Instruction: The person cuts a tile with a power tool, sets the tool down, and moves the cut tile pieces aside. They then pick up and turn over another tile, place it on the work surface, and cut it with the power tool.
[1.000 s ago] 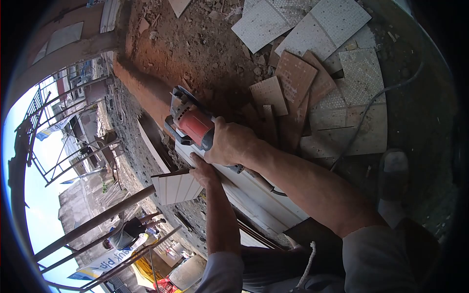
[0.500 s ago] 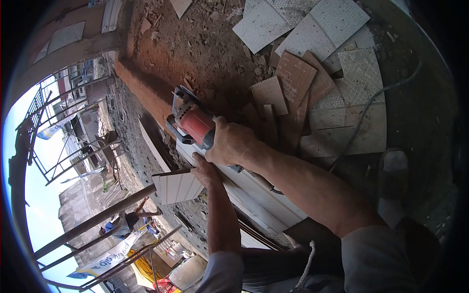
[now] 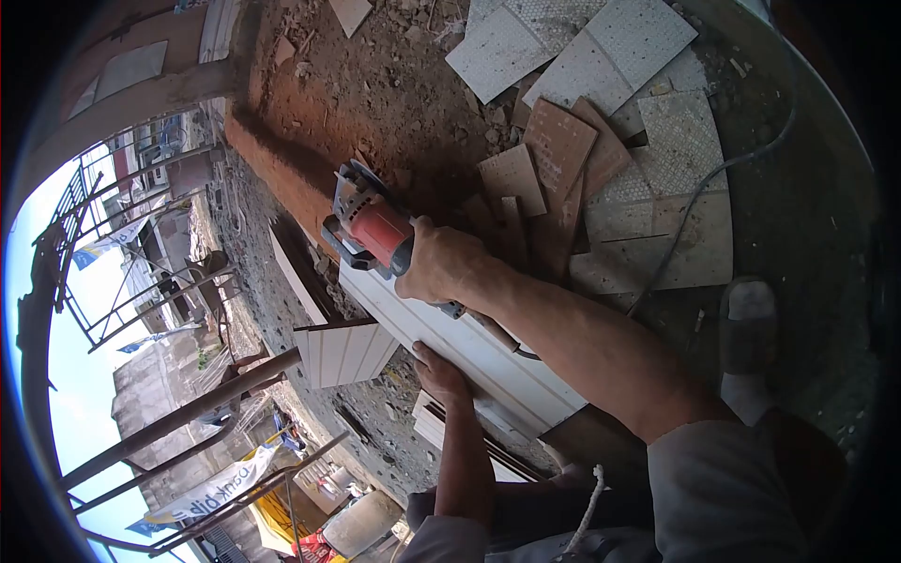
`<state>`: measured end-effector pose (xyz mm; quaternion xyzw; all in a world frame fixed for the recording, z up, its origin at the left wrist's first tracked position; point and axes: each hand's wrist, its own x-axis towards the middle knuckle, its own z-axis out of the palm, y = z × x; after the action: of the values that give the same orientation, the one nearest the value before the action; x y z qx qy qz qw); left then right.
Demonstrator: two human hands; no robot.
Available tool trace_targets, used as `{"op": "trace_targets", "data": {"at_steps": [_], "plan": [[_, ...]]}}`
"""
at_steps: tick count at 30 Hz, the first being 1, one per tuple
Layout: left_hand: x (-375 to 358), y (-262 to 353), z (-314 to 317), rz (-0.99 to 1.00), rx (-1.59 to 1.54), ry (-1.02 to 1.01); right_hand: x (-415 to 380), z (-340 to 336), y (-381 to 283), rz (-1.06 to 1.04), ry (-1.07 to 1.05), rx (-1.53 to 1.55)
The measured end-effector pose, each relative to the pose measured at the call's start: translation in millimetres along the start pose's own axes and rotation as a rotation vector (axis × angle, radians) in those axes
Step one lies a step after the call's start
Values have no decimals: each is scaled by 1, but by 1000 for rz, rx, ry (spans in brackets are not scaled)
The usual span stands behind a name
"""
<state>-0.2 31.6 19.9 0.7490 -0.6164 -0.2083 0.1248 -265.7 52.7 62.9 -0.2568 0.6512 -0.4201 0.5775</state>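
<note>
My right hand (image 3: 449,267) is wrapped around the rear of a red and grey handheld power cutter (image 3: 378,231), its metal base plate pointing away from me. Underneath the cutter lies a long white tile (image 3: 488,368) with thin tan stripes. At the tile's left edge, my left hand (image 3: 441,377) grips it, fingers partly hidden by the hand itself. A second striped tile piece (image 3: 347,355) sits just left of that hand. From the cutter's back a cord (image 3: 694,211) runs off to the right over the ground. The blade's contact with the tile cannot be made out.
Patterned white tiles (image 3: 605,56) and brown tile pieces (image 3: 561,145) lie loosely piled ahead on the right. A reddish dusty ledge (image 3: 277,174) borders rubble soil. Metal railing (image 3: 188,422) stands on the left. My foot (image 3: 751,314) is at right.
My left hand has slid back along the tile toward me, away from the cutter, exposing more of the striped surface. My right hand keeps its hold on the cutter, nearly in place.
</note>
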Motion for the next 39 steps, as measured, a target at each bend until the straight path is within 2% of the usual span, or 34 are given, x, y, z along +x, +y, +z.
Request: {"op": "trace_targets", "data": {"at_steps": [2, 8, 24, 39], "plan": [[3, -1, 4, 66, -78, 29, 1, 3, 0, -14, -7, 0], [4, 3, 5, 48, -253, -21, 1, 2, 0, -3, -17, -17], [9, -2, 4, 29, -305, -71, -4, -7, -2, 8, -53, -35], [6, 2, 6, 56, -293, -29, -6, -7, -1, 7, -51, -49]]}}
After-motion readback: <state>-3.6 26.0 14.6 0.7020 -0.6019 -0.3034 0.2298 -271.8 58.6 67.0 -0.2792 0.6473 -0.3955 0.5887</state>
